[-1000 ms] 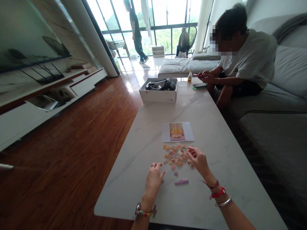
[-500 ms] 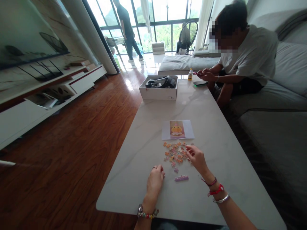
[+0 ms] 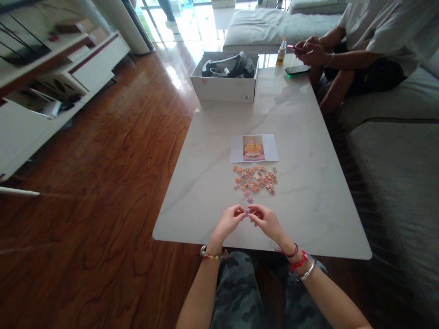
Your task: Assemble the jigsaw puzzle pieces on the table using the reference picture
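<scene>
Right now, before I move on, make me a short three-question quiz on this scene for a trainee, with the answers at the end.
1. True or false: the loose pile of puzzle pieces lies between the printed picture and the person's two hands.
2. Multiple choice: what sits in the white box?
A) a bottle
B) a dark device
C) puzzle pieces
3. Open question: what shows between the fingertips of the left hand and the right hand?

Key:
1. True.
2. B.
3. A small pale purple piece; its details are too small to make out.
</scene>
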The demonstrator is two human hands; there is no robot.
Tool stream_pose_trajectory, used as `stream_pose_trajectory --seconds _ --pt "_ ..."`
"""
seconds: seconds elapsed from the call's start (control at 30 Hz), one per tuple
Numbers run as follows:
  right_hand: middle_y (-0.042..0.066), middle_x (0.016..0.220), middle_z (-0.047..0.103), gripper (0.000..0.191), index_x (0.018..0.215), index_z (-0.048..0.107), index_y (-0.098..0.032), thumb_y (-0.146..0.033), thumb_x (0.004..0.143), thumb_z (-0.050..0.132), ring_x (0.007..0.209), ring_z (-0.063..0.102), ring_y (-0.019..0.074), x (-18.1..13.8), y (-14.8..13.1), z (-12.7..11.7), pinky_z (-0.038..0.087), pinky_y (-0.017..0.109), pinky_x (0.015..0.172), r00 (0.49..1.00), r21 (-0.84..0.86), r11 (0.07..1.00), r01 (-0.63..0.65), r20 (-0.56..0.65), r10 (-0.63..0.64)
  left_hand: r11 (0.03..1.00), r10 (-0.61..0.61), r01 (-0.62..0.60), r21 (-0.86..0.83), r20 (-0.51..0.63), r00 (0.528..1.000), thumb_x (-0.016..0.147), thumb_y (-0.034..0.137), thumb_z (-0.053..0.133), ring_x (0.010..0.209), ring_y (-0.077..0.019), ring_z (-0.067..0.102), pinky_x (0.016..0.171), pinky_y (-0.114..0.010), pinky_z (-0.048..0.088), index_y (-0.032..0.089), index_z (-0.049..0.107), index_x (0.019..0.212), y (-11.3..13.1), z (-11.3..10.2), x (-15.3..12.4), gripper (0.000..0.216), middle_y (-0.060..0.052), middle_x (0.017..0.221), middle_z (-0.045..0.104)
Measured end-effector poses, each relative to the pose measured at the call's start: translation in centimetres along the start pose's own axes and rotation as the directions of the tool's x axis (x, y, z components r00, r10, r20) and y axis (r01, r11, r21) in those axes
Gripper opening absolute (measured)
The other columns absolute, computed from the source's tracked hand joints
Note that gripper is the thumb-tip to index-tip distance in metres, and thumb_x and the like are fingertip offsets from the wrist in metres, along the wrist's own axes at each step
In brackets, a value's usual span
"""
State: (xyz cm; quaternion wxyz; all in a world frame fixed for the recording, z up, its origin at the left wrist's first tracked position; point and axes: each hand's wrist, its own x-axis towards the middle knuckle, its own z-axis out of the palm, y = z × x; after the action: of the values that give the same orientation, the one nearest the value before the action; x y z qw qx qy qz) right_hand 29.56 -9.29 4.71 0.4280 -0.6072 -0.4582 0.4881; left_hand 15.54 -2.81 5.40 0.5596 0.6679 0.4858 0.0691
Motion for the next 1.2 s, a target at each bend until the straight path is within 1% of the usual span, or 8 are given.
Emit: stream_pose_trajectory --seconds 0.2,0.33,0.47,0.57,0.73,0.87,1.0,1.2 --pt "0.003 0.07 0.062 0.023 0.087 0.059 -0.016 -0.028 0.068 0.056 0.053 0.057 0.0109 -0.1 0.5 -0.1 0.046 0.021 0.044 0.994 0.161 0.981 -0.112 0.018 0.11 0.95 -0.03 0.052 -0.307 0.075 0.997 0.07 0.032 0.049 0.06 -0.0083 0.048 0.051 -0.018 0.034 0.014 0.054 0.077 0.1 1.0 -0.7 0.02 0.001 0.065 0.055" --pt "0.0 0.068 0.06 0.026 0.087 0.057 -0.017 -0.028 0.064 0.059 0.054 0.059 0.0117 -0.2 0.3 -0.6 0.048 0.023 0.046 0.98 0.293 0.936 -0.197 0.075 0.183 0.941 -0.045 0.041 -0.335 -0.003 0.999 0.072 0.033 0.047 0.064 -0.0091 0.051 0.051 -0.017 0.035 0.015 0.053 0.081 -0.3 1.3 -0.8 0.021 0.0 0.069 0.055" --pt "0.001 0.073 0.061 0.023 0.08 0.054 -0.017 -0.031 0.063 0.06 0.059 0.062 0.0141 -0.6 0.2 -0.5 0.051 0.025 0.05 0.961 0.431 0.86 -0.272 0.067 0.27 0.936 -0.028 0.038 -0.351 0.033 0.999 0.071 0.037 0.05 0.064 -0.0102 0.054 0.05 -0.018 0.037 0.016 0.05 0.083 -0.4 1.7 -1.1 0.025 -0.002 0.074 0.057" --pt "0.002 0.07 0.062 0.024 0.077 0.053 -0.016 -0.034 0.063 0.061 0.058 0.062 0.015 -0.9 0.3 -0.4 0.047 0.021 0.044 0.953 0.434 0.853 -0.288 0.046 0.298 0.945 0.018 -0.022 -0.325 -0.013 1.0 0.071 0.036 0.052 0.064 -0.01 0.053 0.054 -0.019 0.039 0.015 0.051 0.081 -0.2 2.2 -1.2 0.023 -0.001 0.072 0.058" --pt "0.003 0.063 0.062 0.022 0.074 0.056 -0.014 -0.033 0.063 0.061 0.051 0.059 0.0132 -0.7 0.8 -1.4 0.039 0.018 0.038 0.963 0.301 0.917 -0.262 0.024 0.267 0.964 0.027 -0.044 -0.264 -0.071 0.997 0.072 0.03 0.049 0.061 -0.0089 0.051 0.056 -0.019 0.039 0.017 0.054 0.082 -0.5 2.4 -0.8 0.017 0.001 0.068 0.057" --pt "0.002 0.059 0.059 0.022 0.077 0.058 -0.014 -0.033 0.066 0.058 0.049 0.056 0.0124 -0.4 1.4 -2.9 0.041 0.021 0.04 0.969 0.15 0.966 -0.21 -0.096 0.226 0.979 -0.022 -0.017 -0.203 -0.187 0.982 0.072 0.023 0.046 0.057 -0.0079 0.049 0.054 -0.018 0.038 0.018 0.052 0.084 -1.3 1.7 -0.3 0.015 0.003 0.064 0.054" --pt "0.003 0.065 0.059 0.019 0.08 0.058 -0.014 -0.03 0.072 0.052 0.052 0.056 0.0126 0.2 2.0 -4.2 0.044 0.024 0.047 0.977 -0.118 0.983 -0.141 -0.177 0.119 0.994 -0.034 0.007 -0.112 -0.241 0.97 0.073 0.019 0.044 0.059 -0.0082 0.05 0.056 -0.018 0.038 0.019 0.052 0.083 -1.7 1.1 0.0 0.013 0.002 0.067 0.054" --pt "0.008 0.097 0.054 0.026 0.097 0.056 -0.018 -0.021 0.071 0.054 0.066 0.055 0.0128 0.8 2.6 -4.6 0.047 0.03 0.068 0.986 -0.577 0.807 0.124 -0.022 -0.167 0.998 0.0 0.014 0.063 -0.224 0.975 0.075 0.017 0.043 0.066 -0.0102 0.054 0.062 -0.02 0.039 0.02 0.052 0.081 -1.2 1.3 0.1 0.012 0.001 0.07 0.058"
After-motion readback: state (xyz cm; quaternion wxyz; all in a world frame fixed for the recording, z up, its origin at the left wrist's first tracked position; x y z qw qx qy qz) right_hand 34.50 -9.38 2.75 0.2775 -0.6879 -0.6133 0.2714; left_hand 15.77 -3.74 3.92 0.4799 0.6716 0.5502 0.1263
